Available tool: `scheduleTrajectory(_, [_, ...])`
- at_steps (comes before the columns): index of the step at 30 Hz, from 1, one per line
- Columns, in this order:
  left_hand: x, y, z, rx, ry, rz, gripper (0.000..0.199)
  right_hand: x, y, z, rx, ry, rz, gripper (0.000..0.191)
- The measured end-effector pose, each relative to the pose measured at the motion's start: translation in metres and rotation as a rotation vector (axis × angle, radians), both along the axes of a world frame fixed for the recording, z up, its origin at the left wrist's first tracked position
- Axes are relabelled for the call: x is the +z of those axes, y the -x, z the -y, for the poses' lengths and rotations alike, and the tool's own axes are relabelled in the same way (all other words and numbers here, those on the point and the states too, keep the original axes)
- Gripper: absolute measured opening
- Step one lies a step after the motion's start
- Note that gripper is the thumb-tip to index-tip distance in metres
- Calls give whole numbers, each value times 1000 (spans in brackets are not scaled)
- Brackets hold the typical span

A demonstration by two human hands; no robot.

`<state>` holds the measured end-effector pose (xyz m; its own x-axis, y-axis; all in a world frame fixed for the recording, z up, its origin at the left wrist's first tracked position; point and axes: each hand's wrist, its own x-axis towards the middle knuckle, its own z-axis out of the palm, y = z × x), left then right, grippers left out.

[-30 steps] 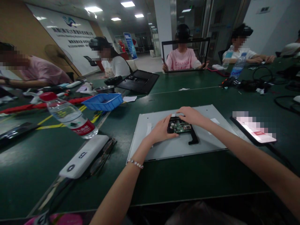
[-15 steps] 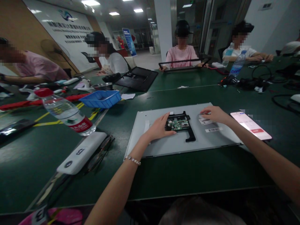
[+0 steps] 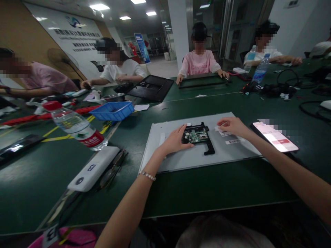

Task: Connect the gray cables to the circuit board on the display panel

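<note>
From my end, L hand lies palm down on the grey panel: thumb spread well off the other fingers, tips at the L side of the circuit board & its black bracket. Looks like touching, not gripped. Board + bracket sit approx mid-panel, bracket's foot pointing toward me.

R hand is over the panel's R part, fingers bent & bunched, tips down at a white label. Can't tell if they pinch it or just touch. 2nd label w/ barcode is just nearer me, flat on panel.

Hard to see: bracket's L end is under L hand; R fingertips blur into the label; print too small to read. L wrist w/ bracelet crosses the panel's near L corner, R forearm hides part of its R edge. Phone screen partly pixelated.

Edges/room: wide strip of green table btwn panel & table's near edge, more green past the far edge. R side's tighter, phone near panel edge. On L, glasses touch or nearly touch power bank, both apart from panel; blue tray beyond.
</note>
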<state>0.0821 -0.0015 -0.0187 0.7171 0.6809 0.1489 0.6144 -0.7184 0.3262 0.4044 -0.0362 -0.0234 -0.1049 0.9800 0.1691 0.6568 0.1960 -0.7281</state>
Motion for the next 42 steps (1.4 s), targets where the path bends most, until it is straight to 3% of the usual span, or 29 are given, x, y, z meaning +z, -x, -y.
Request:
scheduleTrajectory(6, [1, -1, 1, 7, 9, -9, 100, -1, 22, 6, 88, 163, -80, 17])
scheduleTrajectory(11, [0, -1, 0, 7, 8, -9, 99, -10, 30, 5, 111, 193, -182, 17])
scheduleTrajectory(16, [-1, -1, -1, 11, 3, -22, 98, -16, 35, 4, 120, 115, -218, 16])
scheduleTrajectory(26, [1, -1, 2, 16, 1, -20, 98, -8, 49, 17, 100, -164, 17, 13])
scheduleTrajectory(35, [2, -1, 1, 10, 10, -24, 98, -12, 48, 14, 98, -136, -154, 15])
scheduleTrajectory(42, [1, -1, 2, 20, 2, -36, 99, -7, 53, 20, 140, -106, -165, 19])
